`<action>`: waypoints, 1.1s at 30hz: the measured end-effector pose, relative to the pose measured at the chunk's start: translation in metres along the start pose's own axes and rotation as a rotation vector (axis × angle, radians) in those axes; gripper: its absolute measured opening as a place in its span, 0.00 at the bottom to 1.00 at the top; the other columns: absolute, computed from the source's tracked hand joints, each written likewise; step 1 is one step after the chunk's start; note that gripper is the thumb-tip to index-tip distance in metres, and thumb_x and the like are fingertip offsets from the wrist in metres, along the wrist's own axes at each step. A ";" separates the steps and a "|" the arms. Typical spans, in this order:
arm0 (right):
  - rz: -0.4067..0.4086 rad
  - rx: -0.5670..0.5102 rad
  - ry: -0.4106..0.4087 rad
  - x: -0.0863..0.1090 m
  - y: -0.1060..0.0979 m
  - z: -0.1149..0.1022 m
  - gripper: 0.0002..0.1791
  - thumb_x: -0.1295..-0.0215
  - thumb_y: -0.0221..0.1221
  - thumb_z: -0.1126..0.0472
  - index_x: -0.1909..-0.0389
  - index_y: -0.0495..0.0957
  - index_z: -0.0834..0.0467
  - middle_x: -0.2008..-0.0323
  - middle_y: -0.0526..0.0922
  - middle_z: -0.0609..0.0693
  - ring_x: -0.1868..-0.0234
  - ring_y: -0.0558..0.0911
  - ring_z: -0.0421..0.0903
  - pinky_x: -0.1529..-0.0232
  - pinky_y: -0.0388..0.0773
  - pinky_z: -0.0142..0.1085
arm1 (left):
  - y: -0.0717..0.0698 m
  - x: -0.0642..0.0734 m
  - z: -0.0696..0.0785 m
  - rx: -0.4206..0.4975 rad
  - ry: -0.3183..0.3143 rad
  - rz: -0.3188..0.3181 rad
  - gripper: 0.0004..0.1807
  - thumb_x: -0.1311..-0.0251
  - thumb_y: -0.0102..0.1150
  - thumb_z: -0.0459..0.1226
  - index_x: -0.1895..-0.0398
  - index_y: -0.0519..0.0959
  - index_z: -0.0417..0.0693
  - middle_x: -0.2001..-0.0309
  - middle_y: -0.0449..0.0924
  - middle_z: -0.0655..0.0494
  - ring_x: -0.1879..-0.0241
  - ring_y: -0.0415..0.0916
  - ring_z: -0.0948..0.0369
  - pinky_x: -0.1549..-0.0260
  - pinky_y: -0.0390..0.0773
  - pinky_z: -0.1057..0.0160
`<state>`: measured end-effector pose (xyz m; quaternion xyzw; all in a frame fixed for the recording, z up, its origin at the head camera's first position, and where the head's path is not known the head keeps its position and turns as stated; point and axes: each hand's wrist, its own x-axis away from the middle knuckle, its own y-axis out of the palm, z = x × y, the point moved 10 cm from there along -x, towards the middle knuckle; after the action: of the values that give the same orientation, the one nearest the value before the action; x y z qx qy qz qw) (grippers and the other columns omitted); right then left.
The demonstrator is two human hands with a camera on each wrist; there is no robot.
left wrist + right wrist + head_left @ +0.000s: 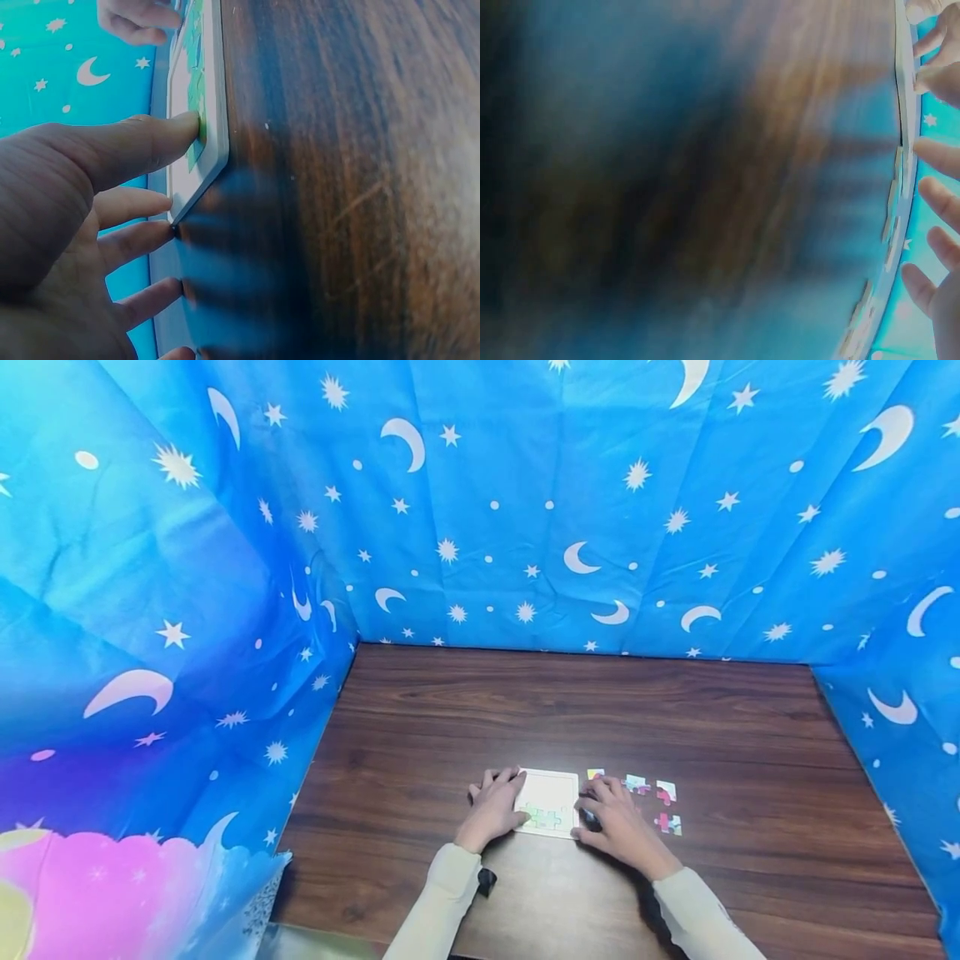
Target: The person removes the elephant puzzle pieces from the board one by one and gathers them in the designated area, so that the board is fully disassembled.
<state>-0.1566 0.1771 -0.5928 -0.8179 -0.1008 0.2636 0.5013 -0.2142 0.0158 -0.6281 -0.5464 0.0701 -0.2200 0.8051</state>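
Observation:
A white puzzle tray lies flat on the dark wooden table, with joined green puzzle pieces along its near side. My left hand rests at the tray's left edge. Its thumb presses on the green pieces at the near corner, while the other fingers spread along the edge and down to the table. On the opposite side, my right hand has its fingertips right at the tray's right edge, fingers spread and nothing held between them.
Loose puzzle pieces lie right of the tray: one partly behind my right fingers, a blue-and-pink group, another farther right, and more nearer me. Blue star-patterned cloth walls the table's back and sides.

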 end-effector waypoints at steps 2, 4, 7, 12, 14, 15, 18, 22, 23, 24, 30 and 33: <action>0.002 0.001 -0.015 -0.002 -0.001 -0.004 0.21 0.52 0.77 0.50 0.61 0.86 0.59 0.51 0.78 0.58 0.44 0.70 0.63 0.46 0.66 0.68 | 0.000 -0.001 0.001 -0.006 0.004 -0.003 0.41 0.45 0.73 0.45 0.27 0.70 0.45 0.27 0.65 0.50 0.34 0.61 0.45 0.52 0.61 0.40; 0.006 0.005 -0.046 -0.004 -0.001 -0.008 0.21 0.53 0.78 0.51 0.62 0.86 0.59 0.52 0.78 0.58 0.45 0.71 0.64 0.45 0.63 0.69 | 0.000 -0.001 0.001 -0.010 0.006 0.000 0.41 0.46 0.72 0.45 0.28 0.70 0.45 0.27 0.66 0.50 0.35 0.61 0.44 0.52 0.61 0.40; -0.010 0.009 -0.073 -0.006 0.001 -0.014 0.19 0.53 0.78 0.52 0.64 0.86 0.58 0.53 0.78 0.57 0.45 0.71 0.63 0.46 0.63 0.69 | 0.000 0.000 0.001 -0.020 0.003 0.006 0.41 0.46 0.73 0.48 0.28 0.71 0.46 0.27 0.66 0.50 0.35 0.62 0.44 0.53 0.62 0.41; -0.054 -0.011 -0.064 -0.014 0.006 -0.017 0.16 0.54 0.79 0.54 0.66 0.87 0.57 0.53 0.78 0.56 0.46 0.70 0.61 0.48 0.64 0.67 | 0.001 0.000 0.003 -0.076 -0.012 0.022 0.48 0.51 0.76 0.57 0.28 0.71 0.47 0.29 0.67 0.49 0.35 0.63 0.44 0.54 0.64 0.42; -0.075 -0.024 -0.033 -0.017 0.007 -0.015 0.17 0.55 0.79 0.54 0.67 0.86 0.57 0.52 0.77 0.56 0.45 0.69 0.61 0.48 0.65 0.67 | 0.001 0.001 0.004 -0.097 -0.020 0.030 0.50 0.54 0.77 0.58 0.28 0.71 0.47 0.29 0.68 0.50 0.35 0.63 0.44 0.54 0.64 0.42; -0.087 -0.026 -0.021 -0.019 0.008 -0.014 0.16 0.56 0.79 0.54 0.68 0.86 0.57 0.52 0.77 0.56 0.45 0.69 0.61 0.47 0.65 0.67 | 0.001 0.001 0.004 -0.102 -0.022 0.035 0.50 0.55 0.77 0.58 0.29 0.71 0.47 0.30 0.68 0.49 0.36 0.63 0.44 0.54 0.64 0.41; -0.121 -0.025 -0.002 -0.023 0.011 -0.012 0.15 0.56 0.79 0.55 0.70 0.86 0.56 0.53 0.77 0.55 0.45 0.69 0.61 0.48 0.66 0.62 | 0.003 0.000 0.004 -0.109 -0.035 0.039 0.51 0.56 0.78 0.58 0.29 0.72 0.47 0.30 0.69 0.50 0.36 0.63 0.44 0.54 0.64 0.41; -0.134 0.019 -0.055 -0.028 0.012 -0.013 0.13 0.56 0.78 0.56 0.74 0.83 0.55 0.53 0.78 0.55 0.47 0.71 0.58 0.51 0.68 0.57 | 0.003 -0.001 0.005 -0.106 -0.039 0.042 0.50 0.57 0.79 0.57 0.29 0.72 0.48 0.31 0.69 0.50 0.36 0.63 0.45 0.55 0.64 0.41; -0.129 0.028 -0.073 -0.029 0.011 -0.014 0.13 0.56 0.78 0.56 0.75 0.82 0.55 0.53 0.78 0.55 0.48 0.71 0.58 0.52 0.69 0.57 | 0.003 -0.002 0.006 -0.104 -0.038 0.044 0.50 0.57 0.79 0.57 0.30 0.72 0.47 0.31 0.69 0.50 0.37 0.64 0.45 0.55 0.64 0.41; -0.125 0.029 -0.086 -0.030 0.011 -0.014 0.13 0.56 0.77 0.57 0.76 0.81 0.55 0.53 0.78 0.56 0.49 0.72 0.58 0.53 0.69 0.56 | 0.003 -0.002 0.006 -0.104 -0.038 0.045 0.50 0.57 0.79 0.57 0.30 0.73 0.48 0.31 0.69 0.50 0.37 0.64 0.45 0.55 0.64 0.41; -0.076 -0.052 -0.074 -0.030 0.005 -0.009 0.10 0.49 0.74 0.63 0.76 0.80 0.54 0.56 0.79 0.56 0.52 0.73 0.58 0.54 0.69 0.57 | 0.001 -0.002 0.009 -0.103 -0.031 0.050 0.49 0.58 0.79 0.57 0.31 0.73 0.47 0.31 0.70 0.50 0.38 0.64 0.45 0.56 0.64 0.42; -0.030 -0.106 -0.061 -0.029 0.000 -0.007 0.07 0.45 0.71 0.67 0.74 0.81 0.55 0.57 0.80 0.56 0.52 0.73 0.60 0.55 0.70 0.60 | 0.001 -0.002 0.009 -0.100 -0.025 0.060 0.49 0.58 0.80 0.56 0.31 0.74 0.47 0.32 0.70 0.50 0.39 0.65 0.45 0.57 0.64 0.42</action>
<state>-0.1773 0.1595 -0.5810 -0.8334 -0.1422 0.2751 0.4578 -0.2122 0.0244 -0.6253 -0.5864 0.0876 -0.1852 0.7837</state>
